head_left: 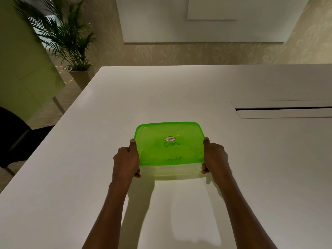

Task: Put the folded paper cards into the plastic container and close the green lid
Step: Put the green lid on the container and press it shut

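— Where is the green lid [169,142] sitting?
— On the plastic container [177,171], mid-table [233,159], cards showing through. The left hand [125,159] and right hand [214,157] are clamping its ends, thumbs on top.
— Step?
— Closing, seemingly. Next is likely pressing the rim evenly until sealed.

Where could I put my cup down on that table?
Most of the table is bare: left of the left hand, behind the green lid to the far edge, and the near right below the slot. Only the middle, around the box and both arms, is crowded.
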Demonstrator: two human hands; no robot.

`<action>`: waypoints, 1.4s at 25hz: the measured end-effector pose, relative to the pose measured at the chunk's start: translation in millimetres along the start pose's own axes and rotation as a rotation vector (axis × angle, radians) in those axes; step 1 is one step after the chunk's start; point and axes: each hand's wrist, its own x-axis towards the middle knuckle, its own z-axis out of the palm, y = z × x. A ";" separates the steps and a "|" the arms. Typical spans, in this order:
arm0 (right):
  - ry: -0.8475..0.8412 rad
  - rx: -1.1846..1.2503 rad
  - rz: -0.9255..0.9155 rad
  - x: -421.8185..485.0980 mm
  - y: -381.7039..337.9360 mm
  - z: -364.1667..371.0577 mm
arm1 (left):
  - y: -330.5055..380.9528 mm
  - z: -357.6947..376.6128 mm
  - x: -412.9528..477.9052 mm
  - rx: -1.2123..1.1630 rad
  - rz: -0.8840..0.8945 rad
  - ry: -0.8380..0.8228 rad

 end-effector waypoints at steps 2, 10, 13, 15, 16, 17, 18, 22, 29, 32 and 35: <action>-0.030 0.053 0.025 2.7 -1.1 -8.1 | 2.6 -8.5 1.9 0.020 -0.025 -0.041; 0.272 -0.195 -0.613 -3.1 -29.9 2.5 | 22.5 -1.0 0.5 0.296 0.565 0.189; 0.143 -0.382 -0.732 -7.1 -39.1 25.8 | 35.3 18.0 -6.2 0.381 0.674 0.101; 0.054 -0.524 -0.742 -8.0 -44.9 37.5 | 40.1 29.6 -7.0 0.471 0.704 0.037; 0.025 -0.590 -0.754 -7.5 -46.4 42.6 | 40.7 34.0 -5.3 0.518 0.713 0.012; 0.004 -0.647 -0.758 -6.6 -47.2 46.7 | 41.0 37.7 -2.9 0.568 0.718 -0.005; -0.012 -0.689 -0.750 -5.9 -47.1 50.0 | 40.3 40.9 -1.1 0.614 0.721 -0.017; -0.034 -0.806 -0.660 -4.4 -42.7 55.7 | 35.9 48.8 2.8 0.697 0.703 -0.040; -0.051 -0.887 -0.608 -0.7 -39.4 59.4 | 31.8 51.7 6.4 0.787 0.722 -0.094; -0.046 -0.886 -0.606 -0.7 -38.4 60.7 | 31.2 52.2 7.3 0.785 0.723 -0.089; -0.038 -0.888 -0.605 -0.1 -38.0 61.7 | 30.7 53.2 8.7 0.782 0.724 -0.087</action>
